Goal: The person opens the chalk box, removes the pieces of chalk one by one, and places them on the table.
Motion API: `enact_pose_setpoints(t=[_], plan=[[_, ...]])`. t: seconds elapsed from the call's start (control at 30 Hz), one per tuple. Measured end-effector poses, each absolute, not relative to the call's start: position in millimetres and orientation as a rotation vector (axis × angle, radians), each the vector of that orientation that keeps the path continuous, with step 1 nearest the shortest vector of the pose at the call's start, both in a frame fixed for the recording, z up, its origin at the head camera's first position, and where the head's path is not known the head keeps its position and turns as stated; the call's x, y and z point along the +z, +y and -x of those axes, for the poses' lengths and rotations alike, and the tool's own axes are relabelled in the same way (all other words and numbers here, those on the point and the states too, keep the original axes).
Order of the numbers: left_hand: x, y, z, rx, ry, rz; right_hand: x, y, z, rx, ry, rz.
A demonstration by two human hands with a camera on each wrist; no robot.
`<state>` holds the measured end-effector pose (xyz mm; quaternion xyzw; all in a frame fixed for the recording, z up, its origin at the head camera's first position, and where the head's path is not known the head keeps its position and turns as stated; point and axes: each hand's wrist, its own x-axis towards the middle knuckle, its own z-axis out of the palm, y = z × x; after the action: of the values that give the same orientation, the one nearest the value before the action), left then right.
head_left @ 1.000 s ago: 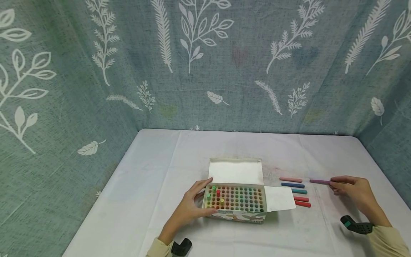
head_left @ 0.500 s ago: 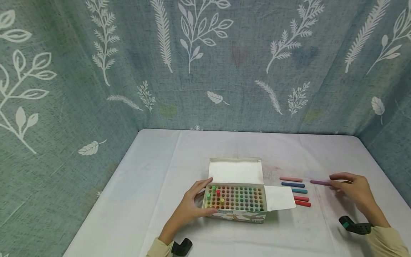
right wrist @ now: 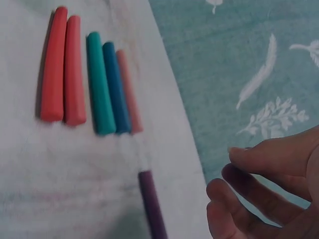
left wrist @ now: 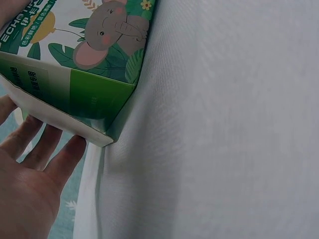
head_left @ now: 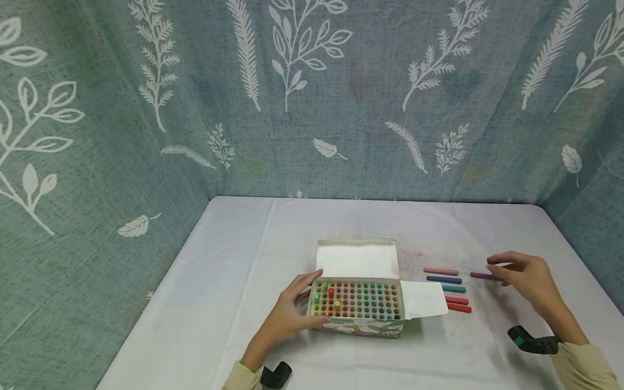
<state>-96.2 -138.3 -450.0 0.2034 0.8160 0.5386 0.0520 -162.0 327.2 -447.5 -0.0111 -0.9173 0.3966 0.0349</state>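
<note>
My left hand grips the left end of an open chalk box, thumb at the front and fingers at the far side. Inside, several green, red and yellow chalk sticks stand among many round holes. The box's printed elephant side shows in the left wrist view. My right hand hovers above a purple chalk stick lying on the table. In the right wrist view its fingers are loosely bent, apart from that stick, with nothing seen between them. A dark smudge marks one fingertip.
Left of the purple stick lie a pink, a blue, a teal and two red chalk sticks. The box's side flap reaches over toward them, and its lid folds back. A leaf-patterned curtain surrounds the white-covered table.
My right hand has let go of the purple chalk stick and lifted up and slightly left. The stick stays on the table. My left hand keeps its hold on the box.
</note>
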Motion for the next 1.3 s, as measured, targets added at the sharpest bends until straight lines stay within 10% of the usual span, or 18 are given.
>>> enact_pose_setpoints(t=[1.3], plan=[[-450.5, -138.3, 96.5, 1.658, 2.48, -0.626, -378.3, 234.0, 139.5, 1.076, -2.654, -0.519]])
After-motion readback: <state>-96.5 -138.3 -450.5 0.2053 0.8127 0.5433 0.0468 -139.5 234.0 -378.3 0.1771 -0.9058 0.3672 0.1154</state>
